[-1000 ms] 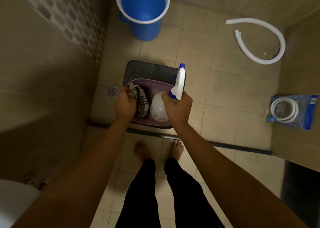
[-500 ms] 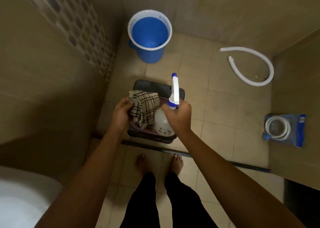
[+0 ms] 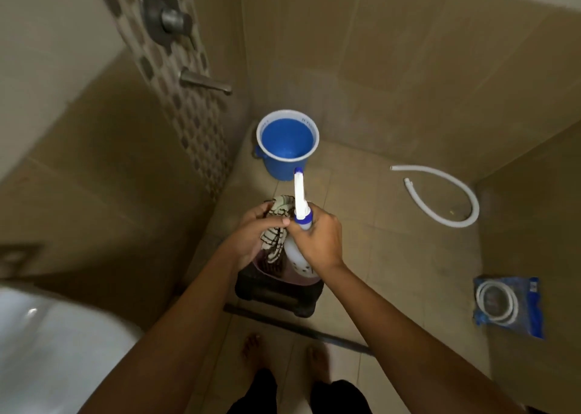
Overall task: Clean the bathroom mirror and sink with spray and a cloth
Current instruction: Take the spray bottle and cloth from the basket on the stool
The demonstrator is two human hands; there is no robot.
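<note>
Checked cotton cloth (image 3: 276, 240), soft and bunched, sits clenched in my left hand (image 3: 253, 237); my right hand (image 3: 322, 240) wraps the neck of the smooth white spray bottle (image 3: 298, 256), nozzle pointing away from me. Both are lifted just above the purple tub (image 3: 301, 280) below my grip. With my knuckles touching, the dangling cloth could snag the trigger, or the slick bottle could slip.

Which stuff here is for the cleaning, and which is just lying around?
For the cleaning:
- spray bottle, in the right hand
- checked cloth, in the left hand

Just lying around:
- blue bucket
- loose white hose
- packaged hose
- pink basket on the black stool
</note>
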